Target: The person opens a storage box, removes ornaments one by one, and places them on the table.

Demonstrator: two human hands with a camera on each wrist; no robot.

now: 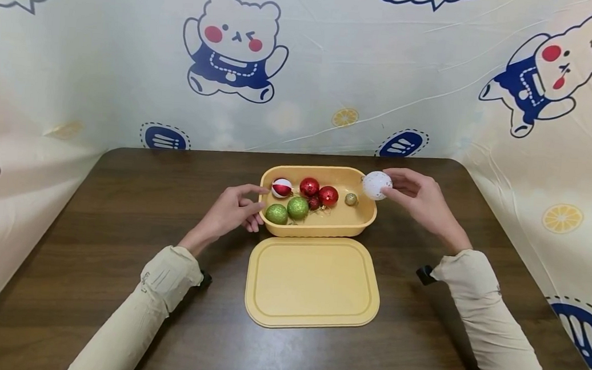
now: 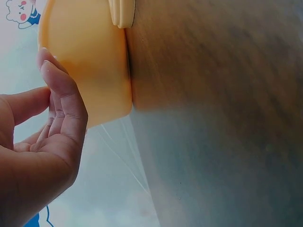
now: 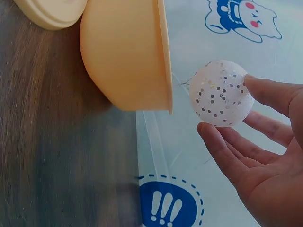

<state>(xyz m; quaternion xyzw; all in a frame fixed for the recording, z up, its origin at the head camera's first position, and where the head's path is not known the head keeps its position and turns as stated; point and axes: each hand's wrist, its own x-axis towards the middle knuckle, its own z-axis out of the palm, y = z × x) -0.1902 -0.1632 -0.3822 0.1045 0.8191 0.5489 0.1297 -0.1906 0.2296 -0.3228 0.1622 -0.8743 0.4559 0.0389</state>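
Observation:
In the head view my right hand (image 1: 423, 202) pinches a white Christmas ball (image 1: 376, 185) between thumb and fingertips, over the right end of a yellow container (image 1: 318, 231). The right wrist view shows silver dots on this white ball (image 3: 221, 93), held above the container's rim. My left hand (image 1: 232, 208) rests its fingertips against the container's left end. Inside lie a red-and-white ball (image 1: 281, 188), two red balls (image 1: 309, 187), a smaller dark red ball (image 1: 313, 203), two glittery green balls (image 1: 298, 208) and a small gold ball (image 1: 351, 199).
A flat yellow lid (image 1: 314, 282) lies on the dark wooden table (image 1: 203, 327), just in front of the container. Behind the table hangs a pale cloth (image 1: 325, 55) printed with bears, which also runs along both sides.

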